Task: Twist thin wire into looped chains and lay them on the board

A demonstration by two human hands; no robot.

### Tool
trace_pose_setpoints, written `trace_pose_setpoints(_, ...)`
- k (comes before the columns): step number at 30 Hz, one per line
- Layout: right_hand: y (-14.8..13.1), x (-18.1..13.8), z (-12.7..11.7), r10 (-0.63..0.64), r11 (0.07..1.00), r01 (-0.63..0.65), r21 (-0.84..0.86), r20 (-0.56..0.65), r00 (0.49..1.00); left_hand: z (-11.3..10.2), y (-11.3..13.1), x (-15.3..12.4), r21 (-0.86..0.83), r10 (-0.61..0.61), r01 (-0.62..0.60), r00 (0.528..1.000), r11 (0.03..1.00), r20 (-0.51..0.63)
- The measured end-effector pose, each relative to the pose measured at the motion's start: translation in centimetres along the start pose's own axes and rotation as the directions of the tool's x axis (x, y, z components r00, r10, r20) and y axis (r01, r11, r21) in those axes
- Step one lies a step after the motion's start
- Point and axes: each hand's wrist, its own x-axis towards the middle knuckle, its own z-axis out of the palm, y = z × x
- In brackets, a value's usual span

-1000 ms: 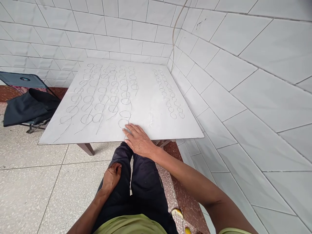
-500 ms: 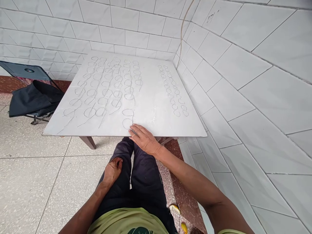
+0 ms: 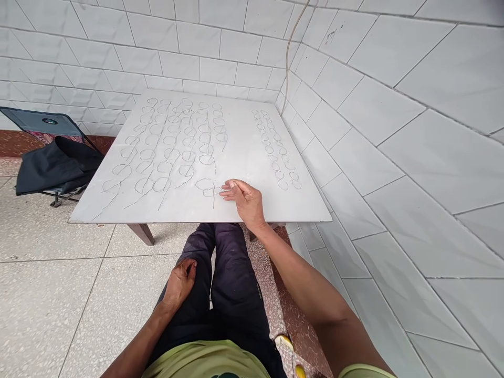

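My right hand [image 3: 244, 202] is above the near part of the white board [image 3: 246, 157], its thumb and fingertips pinched on a thin wire ring [image 3: 208, 193] that appears tilted, nearly edge-on. Just beyond it, another thin ring [image 3: 205, 184] lies on the board beside a short straight strand [image 3: 214, 201]. Several columns of similar thin rings [image 3: 145, 185] with wavy strands cover the left half. My left hand [image 3: 181, 283] rests on my left thigh with its fingers curled in; nothing shows in them.
Two columns of smaller rings [image 3: 277, 165] run along the board's right side. A tiled wall [image 3: 378, 173] borders it there, and a cable [image 3: 289, 58] hangs in the corner. At left stands a folding chair [image 3: 51, 123] with a dark cloth [image 3: 59, 163] on it.
My right hand has moved up and right from the board's near edge, and the nearest ring has lifted and tilted with it. My left hand stays on my thigh.
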Motion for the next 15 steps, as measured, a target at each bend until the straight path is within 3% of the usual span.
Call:
trace_pose_setpoints(4, -1.7, -0.9, -1.8, 0.056, 0.996, -0.064, 0.070, 0.111, 0.992, -4.1, 5.2, -1.2, -0.094, 0.129, -0.143, 0.981, 0.985, -0.144)
trace_pose_setpoints(8, -3.3, -2.5, -2.6, 0.086, 0.996, -0.092, 0.011, 0.273, 0.958, -9.2, 12.0, -0.6, -0.180, 0.100, -0.165, 0.940, 0.970, -0.325)
trace_pose_setpoints(11, -4.4, -3.8, -2.2, 0.083, 0.994, -0.055, -0.090, 0.334, 0.939, -11.1, 15.5, 0.8, -0.406, 0.056, -0.130, 0.980, 0.905, -0.189)
trace_pose_setpoints(15, -5.8, -5.0, -1.4, -0.005, 0.953, 0.132, -0.274, 0.421, 0.907, -10.9, 17.6, 2.2, -0.560, 0.102, -0.102, 0.994, 0.822, -0.032)
